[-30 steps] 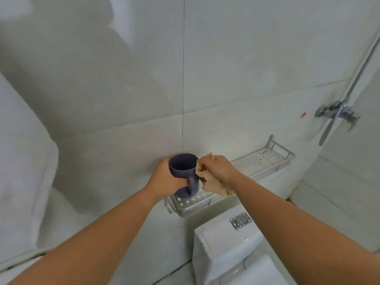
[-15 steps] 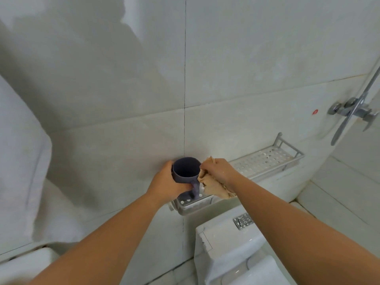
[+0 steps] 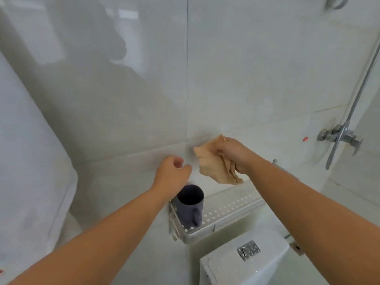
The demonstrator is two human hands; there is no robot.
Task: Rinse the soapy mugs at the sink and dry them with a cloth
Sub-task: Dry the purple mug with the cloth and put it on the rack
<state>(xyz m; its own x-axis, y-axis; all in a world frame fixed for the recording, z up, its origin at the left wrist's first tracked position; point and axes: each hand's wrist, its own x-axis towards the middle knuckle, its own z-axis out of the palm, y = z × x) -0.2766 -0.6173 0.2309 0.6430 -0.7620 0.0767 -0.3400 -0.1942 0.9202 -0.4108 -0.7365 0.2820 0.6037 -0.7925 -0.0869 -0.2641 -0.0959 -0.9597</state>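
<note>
A dark blue mug (image 3: 191, 204) stands upright at the left end of a perforated metal wall shelf (image 3: 228, 208), its handle facing me. My left hand (image 3: 173, 171) hovers just above the mug with fingers loosely curled, holding nothing. My right hand (image 3: 230, 153) is raised to the right of it and grips a crumpled tan cloth (image 3: 213, 163), which hangs above the shelf.
A white toilet cistern (image 3: 246, 262) with a chrome flush button sits below the shelf. A shower valve and riser pipe (image 3: 341, 136) are fixed to the wall at the right. A white curtain or towel (image 3: 30, 161) hangs at the left. Tiled wall lies behind.
My left hand set the mug on the shelf, let go and lifted away. My right hand rose with the cloth, clear of the mug.
</note>
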